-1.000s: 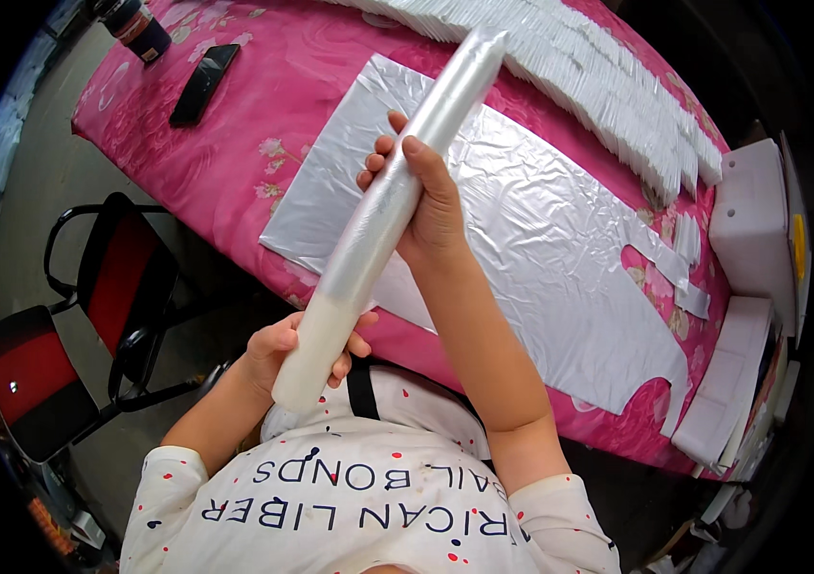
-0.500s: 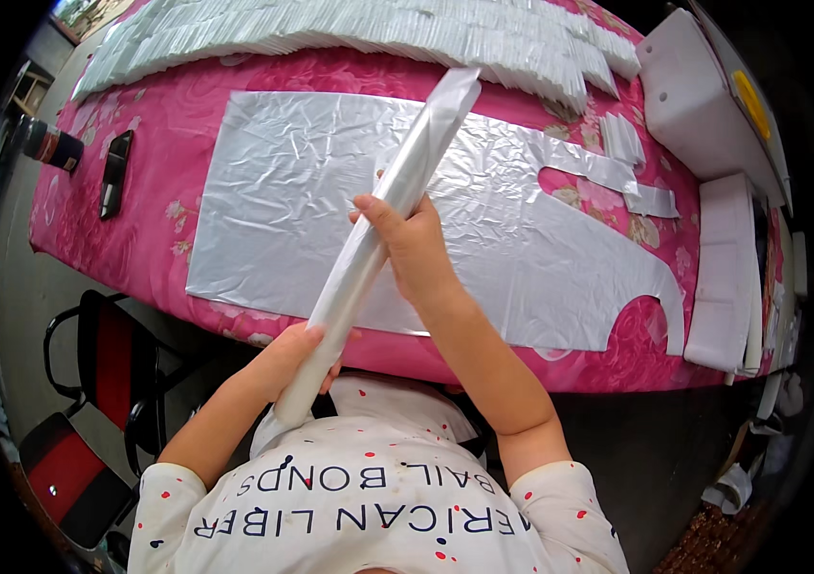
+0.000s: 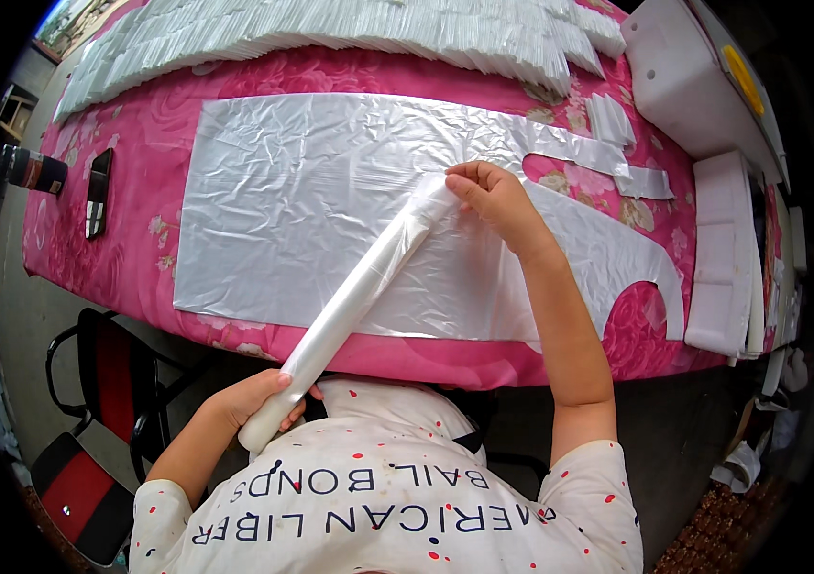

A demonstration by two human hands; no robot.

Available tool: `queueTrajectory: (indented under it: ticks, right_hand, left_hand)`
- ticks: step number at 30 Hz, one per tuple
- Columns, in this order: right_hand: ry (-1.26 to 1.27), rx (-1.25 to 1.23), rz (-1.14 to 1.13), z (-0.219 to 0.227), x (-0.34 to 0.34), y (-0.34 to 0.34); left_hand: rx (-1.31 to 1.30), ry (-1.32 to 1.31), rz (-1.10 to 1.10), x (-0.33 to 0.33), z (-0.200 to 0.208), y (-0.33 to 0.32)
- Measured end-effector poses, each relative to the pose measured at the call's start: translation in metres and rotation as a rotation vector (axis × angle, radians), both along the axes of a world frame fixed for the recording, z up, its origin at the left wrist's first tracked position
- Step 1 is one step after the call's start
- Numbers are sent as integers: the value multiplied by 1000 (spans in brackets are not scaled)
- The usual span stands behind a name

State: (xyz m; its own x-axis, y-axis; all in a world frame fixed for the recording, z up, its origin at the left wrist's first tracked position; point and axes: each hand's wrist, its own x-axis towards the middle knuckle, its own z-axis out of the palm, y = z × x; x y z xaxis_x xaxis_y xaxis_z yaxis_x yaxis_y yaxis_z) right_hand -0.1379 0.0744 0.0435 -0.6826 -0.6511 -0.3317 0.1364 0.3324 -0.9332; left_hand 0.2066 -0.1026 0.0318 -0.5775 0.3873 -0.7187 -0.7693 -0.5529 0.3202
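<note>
A long roll of translucent white plastic film slants across the front of the table, its lower end against my shirt. My left hand is wrapped round that lower end. At the upper end my right hand pinches the film's edge between thumb and fingers, and a sheer piece of film seems to hang below it. Beneath the roll a large silvery plastic sheet lies flat and wrinkled, with curved cut-outs and strap-like ends on its right side.
Folded white packets line the table's far side. A small folded bundle lies by the sheet's strap. White foam blocks stand at the right. A phone and dark jar sit at the left, beside a red-and-black chair.
My right hand has moved from the roll's middle to its upper end and now pinches the film there. The roll has dropped lower and left, with my left hand still round it.
</note>
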Motion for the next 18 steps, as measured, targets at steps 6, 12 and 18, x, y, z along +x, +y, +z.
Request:
queueTrajectory:
  ticks: [6, 12, 18]
  right_hand:
    - [-34, 47, 143, 3, -6, -2]
    - [-75, 45, 123, 7, -24, 8]
    - [-177, 153, 251, 8, -23, -6]
  left_hand:
    - [-5, 7, -5, 3, 0, -2]
    - [20, 47, -18, 5, -1, -4]
    - [30, 50, -32, 3, -3, -6]
